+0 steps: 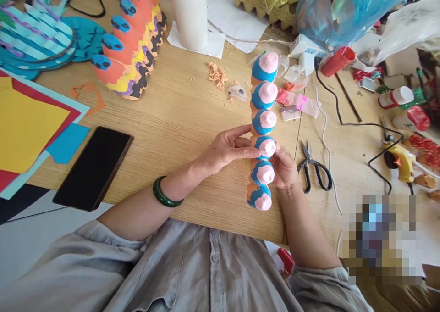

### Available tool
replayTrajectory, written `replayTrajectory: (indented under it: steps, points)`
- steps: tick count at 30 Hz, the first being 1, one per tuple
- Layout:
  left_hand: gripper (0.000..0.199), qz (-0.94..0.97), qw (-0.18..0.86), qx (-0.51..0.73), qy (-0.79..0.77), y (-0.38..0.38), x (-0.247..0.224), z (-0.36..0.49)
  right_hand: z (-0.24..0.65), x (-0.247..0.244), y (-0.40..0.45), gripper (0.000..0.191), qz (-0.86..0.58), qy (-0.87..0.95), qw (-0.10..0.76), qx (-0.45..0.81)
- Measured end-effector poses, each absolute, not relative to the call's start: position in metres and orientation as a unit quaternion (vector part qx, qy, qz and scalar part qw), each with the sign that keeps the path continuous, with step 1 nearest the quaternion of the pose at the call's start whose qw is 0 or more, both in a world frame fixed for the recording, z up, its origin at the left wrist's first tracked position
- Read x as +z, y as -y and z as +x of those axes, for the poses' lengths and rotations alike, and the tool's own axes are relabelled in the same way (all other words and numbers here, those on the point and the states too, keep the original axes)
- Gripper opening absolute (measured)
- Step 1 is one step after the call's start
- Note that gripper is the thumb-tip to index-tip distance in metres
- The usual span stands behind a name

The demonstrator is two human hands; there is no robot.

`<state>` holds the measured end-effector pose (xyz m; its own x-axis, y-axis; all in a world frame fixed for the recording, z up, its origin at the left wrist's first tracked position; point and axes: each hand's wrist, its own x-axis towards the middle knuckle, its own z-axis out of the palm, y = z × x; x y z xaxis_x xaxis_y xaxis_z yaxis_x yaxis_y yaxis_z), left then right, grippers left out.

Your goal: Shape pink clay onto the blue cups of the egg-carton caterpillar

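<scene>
Between my two hands a strip of egg carton (pixel 264 121) is held up over the wooden table. Its bumps carry pink tips over blue, with orange along the left side. My left hand (pixel 229 150) grips the strip from the left, thumb on the front near a lower bump and fingers partly behind it. On the other side my right hand (pixel 286 167) holds its right edge, the fingers mostly hidden behind the strip. Black-handled scissors (pixel 311 165) lie beside my right hand.
A painted orange egg-carton piece (pixel 130 41) stands at the back left. A phone (pixel 94 167) and coloured sheets (pixel 32 124) lie left. Behind are a white bottle (pixel 189 13) and orange scraps (pixel 217 75). Cables, a glue gun (pixel 398 158) and paint bottles (pixel 397 97) crowd the right.
</scene>
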<state>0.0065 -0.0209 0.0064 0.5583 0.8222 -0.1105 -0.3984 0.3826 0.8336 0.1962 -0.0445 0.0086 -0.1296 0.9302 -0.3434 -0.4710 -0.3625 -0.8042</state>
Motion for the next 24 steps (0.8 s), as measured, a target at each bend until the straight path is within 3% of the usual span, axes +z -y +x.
replayTrajectory:
  steps: [17,24]
  points:
    - [0.066,0.375,0.8,0.387,-0.263,0.0169,0.0082,0.0071,0.1948,0.0031,0.0427,0.039,-0.406,0.276,0.514,0.704]
    - [0.096,0.408,0.719,0.461,-0.322,0.0214,0.0055,0.0128,0.1943,-0.0002,0.0421,0.039,-0.406,0.295,0.516,0.694]
